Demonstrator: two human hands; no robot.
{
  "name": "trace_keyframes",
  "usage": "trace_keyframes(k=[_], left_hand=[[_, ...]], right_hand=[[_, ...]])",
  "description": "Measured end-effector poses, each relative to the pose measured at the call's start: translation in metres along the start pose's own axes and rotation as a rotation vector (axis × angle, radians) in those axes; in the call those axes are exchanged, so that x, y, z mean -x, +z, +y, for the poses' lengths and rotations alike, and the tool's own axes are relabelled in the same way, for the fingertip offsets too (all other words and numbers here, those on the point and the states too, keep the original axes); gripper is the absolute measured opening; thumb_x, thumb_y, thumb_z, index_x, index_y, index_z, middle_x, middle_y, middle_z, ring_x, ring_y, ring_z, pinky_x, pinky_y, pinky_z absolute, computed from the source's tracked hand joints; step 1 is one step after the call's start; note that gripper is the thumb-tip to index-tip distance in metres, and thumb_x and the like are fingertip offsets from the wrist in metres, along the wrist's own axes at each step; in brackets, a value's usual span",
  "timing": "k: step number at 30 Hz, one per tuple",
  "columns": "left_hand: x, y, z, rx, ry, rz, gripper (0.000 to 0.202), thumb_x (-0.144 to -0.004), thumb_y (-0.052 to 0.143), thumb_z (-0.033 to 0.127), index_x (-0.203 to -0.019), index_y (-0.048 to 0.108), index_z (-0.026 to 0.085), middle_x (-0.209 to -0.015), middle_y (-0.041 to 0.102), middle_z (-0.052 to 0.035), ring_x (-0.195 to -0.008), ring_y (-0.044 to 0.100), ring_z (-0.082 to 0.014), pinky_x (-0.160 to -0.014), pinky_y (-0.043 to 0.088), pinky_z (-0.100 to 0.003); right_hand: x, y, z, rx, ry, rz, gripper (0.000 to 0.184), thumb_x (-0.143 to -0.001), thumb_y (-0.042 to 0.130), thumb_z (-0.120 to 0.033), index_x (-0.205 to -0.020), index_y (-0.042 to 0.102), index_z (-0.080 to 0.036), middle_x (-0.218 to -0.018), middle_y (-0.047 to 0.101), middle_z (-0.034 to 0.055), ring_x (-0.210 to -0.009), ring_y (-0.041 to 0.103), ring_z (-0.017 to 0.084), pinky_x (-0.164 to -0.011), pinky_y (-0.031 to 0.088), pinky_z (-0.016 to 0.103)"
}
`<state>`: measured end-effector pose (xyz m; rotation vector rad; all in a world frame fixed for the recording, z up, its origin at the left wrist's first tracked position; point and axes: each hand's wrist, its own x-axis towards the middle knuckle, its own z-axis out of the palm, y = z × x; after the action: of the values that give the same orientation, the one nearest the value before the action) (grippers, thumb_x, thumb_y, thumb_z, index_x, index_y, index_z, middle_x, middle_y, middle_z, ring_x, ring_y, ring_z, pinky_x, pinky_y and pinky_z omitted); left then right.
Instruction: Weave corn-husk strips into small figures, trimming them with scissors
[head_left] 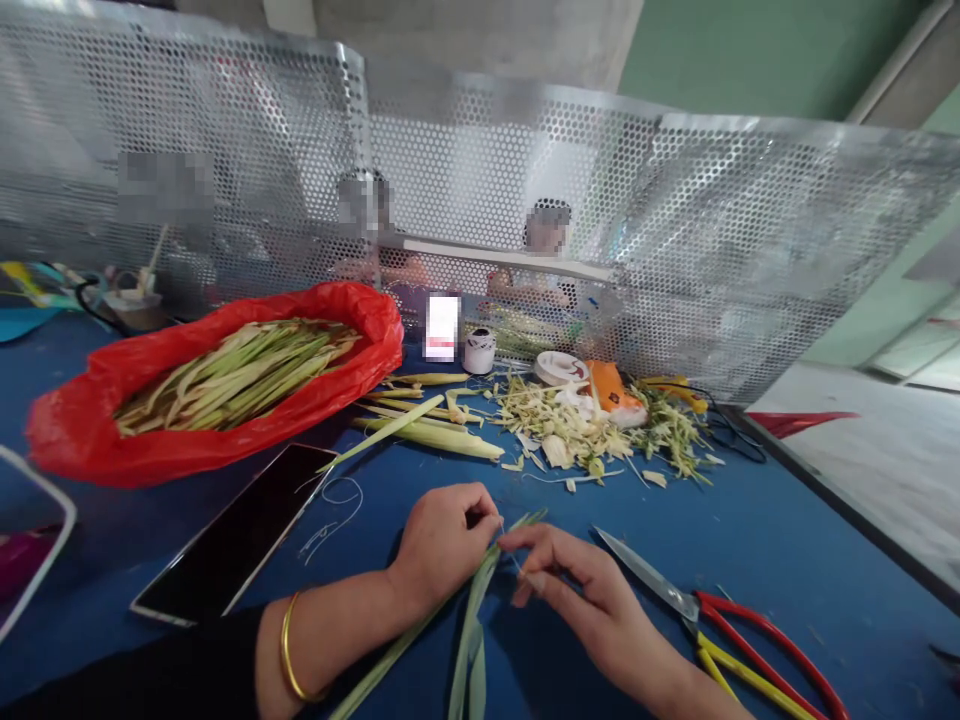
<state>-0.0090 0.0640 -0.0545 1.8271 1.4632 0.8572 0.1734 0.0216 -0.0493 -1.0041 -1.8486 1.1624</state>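
Long green corn-husk strips (472,640) run from the near edge of the table up between my hands, gathered at their far end. My left hand (444,540), with a gold bangle on its wrist, is closed, its thumb and forefinger pinching a thin white thread (516,564) at the bundle. Across from it, my right hand (589,590) holds the same thread between thumb and fingers, just right of the strips. Part of the gathered end is hidden by my fingers. Scissors (675,590) with red and yellow handles lie open beside my right hand.
A red plastic bag (367,330) of husk strips stands at left, behind a dark phone (240,535). Loose husks (442,437), a scrap pile (555,430), a tape roll (561,367) and a lit phone (442,325) lie farther back. Perforated metal screen (712,230) separates other people.
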Motion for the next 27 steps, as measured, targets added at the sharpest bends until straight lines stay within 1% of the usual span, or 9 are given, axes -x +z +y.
trace_keyframes(k=[2, 5, 9, 11, 13, 15, 21, 24, 27], left_hand=[[-0.002, 0.000, -0.001, 0.037, 0.015, -0.009, 0.011, -0.071, 0.058, 0.021, -0.062, 0.063, 0.019, -0.062, 0.064, 0.0015, -0.061, 0.055, -0.0142, -0.059, 0.037, -0.026], [-0.004, -0.001, -0.001, 0.255, 0.048, -0.050, 0.008, -0.066, 0.060, 0.019, -0.058, 0.058, 0.018, -0.073, 0.065, -0.0011, -0.068, 0.057, -0.0140, -0.063, 0.040, -0.026], [-0.005, -0.001, 0.001, 0.745, -0.111, -0.304, 0.009, -0.065, 0.060, 0.023, -0.065, 0.053, 0.017, -0.079, 0.065, -0.0013, -0.051, 0.050, -0.0076, -0.049, 0.036, -0.022], [-0.004, 0.000, 0.002, 0.846, -0.154, -0.397, 0.011, -0.068, 0.058, 0.026, -0.069, 0.050, 0.018, -0.076, 0.066, -0.0009, -0.045, 0.048, -0.0064, -0.044, 0.031, -0.021], [-0.004, 0.002, 0.001, 0.798, -0.140, -0.414, 0.012, -0.071, 0.056, 0.028, -0.071, 0.049, 0.018, -0.070, 0.065, -0.0003, -0.044, 0.048, -0.0069, -0.043, 0.030, -0.020], [-0.003, 0.004, 0.000, 0.685, -0.102, -0.389, 0.012, -0.072, 0.055, 0.029, -0.071, 0.049, 0.019, -0.064, 0.062, 0.0015, -0.043, 0.048, -0.0076, -0.043, 0.031, -0.021], [-0.007, 0.000, -0.002, 0.426, -0.031, -0.337, 0.007, -0.071, 0.052, 0.023, -0.068, 0.048, 0.019, -0.058, 0.057, 0.0051, -0.046, 0.045, -0.0083, -0.046, 0.033, -0.021], [-0.009, -0.003, -0.001, 0.434, -0.042, -0.362, 0.008, -0.071, 0.053, 0.026, -0.069, 0.048, 0.019, -0.060, 0.059, 0.0045, -0.047, 0.047, -0.0087, -0.047, 0.034, -0.021], [-0.009, -0.004, 0.001, 0.428, -0.036, -0.331, 0.013, -0.072, 0.055, 0.031, -0.072, 0.051, 0.018, -0.060, 0.057, 0.0040, -0.050, 0.050, -0.0103, -0.048, 0.036, -0.021]], right_hand=[[0.000, 0.002, 0.003, -0.070, 0.009, -0.054, 0.022, -0.095, 0.048, -0.028, -0.081, 0.064, -0.020, -0.098, 0.065, 0.0069, -0.092, 0.061, 0.019, -0.080, 0.045, 0.029], [-0.002, 0.003, 0.008, -0.078, -0.020, -0.016, 0.020, -0.096, 0.047, -0.030, -0.082, 0.058, -0.020, -0.089, 0.062, 0.0044, -0.084, 0.058, 0.018, -0.078, 0.044, 0.029], [-0.004, 0.001, 0.012, -0.049, -0.033, 0.007, 0.021, -0.096, 0.045, -0.031, -0.082, 0.056, -0.021, -0.087, 0.059, 0.0035, -0.084, 0.055, 0.018, -0.079, 0.043, 0.029], [-0.003, 0.001, 0.013, -0.041, -0.030, 0.000, 0.020, -0.096, 0.045, -0.031, -0.083, 0.055, -0.021, -0.087, 0.059, 0.0032, -0.084, 0.055, 0.018, -0.078, 0.043, 0.029], [-0.003, 0.002, 0.013, -0.017, -0.027, -0.010, 0.019, -0.096, 0.044, -0.030, -0.083, 0.055, -0.021, -0.087, 0.058, 0.0032, -0.083, 0.054, 0.017, -0.077, 0.043, 0.028], [-0.002, 0.002, 0.013, 0.027, -0.012, -0.021, 0.020, -0.096, 0.042, -0.029, -0.083, 0.054, -0.021, -0.085, 0.058, 0.0031, -0.081, 0.053, 0.017, -0.075, 0.042, 0.028], [-0.006, 0.003, 0.010, 0.157, 0.002, -0.044, 0.021, -0.095, 0.040, -0.023, -0.078, 0.051, -0.021, -0.078, 0.056, 0.0012, -0.073, 0.050, 0.016, -0.068, 0.040, 0.026], [-0.009, 0.005, 0.012, 0.100, 0.013, 0.001, 0.023, -0.095, 0.043, -0.029, -0.075, 0.052, -0.020, -0.075, 0.057, 0.0008, -0.072, 0.052, 0.015, -0.069, 0.041, 0.027], [-0.012, 0.008, 0.015, -0.079, 0.047, 0.080, 0.017, -0.091, 0.051, -0.036, -0.085, 0.055, -0.020, -0.072, 0.059, -0.0005, -0.070, 0.057, 0.016, -0.070, 0.043, 0.028]])
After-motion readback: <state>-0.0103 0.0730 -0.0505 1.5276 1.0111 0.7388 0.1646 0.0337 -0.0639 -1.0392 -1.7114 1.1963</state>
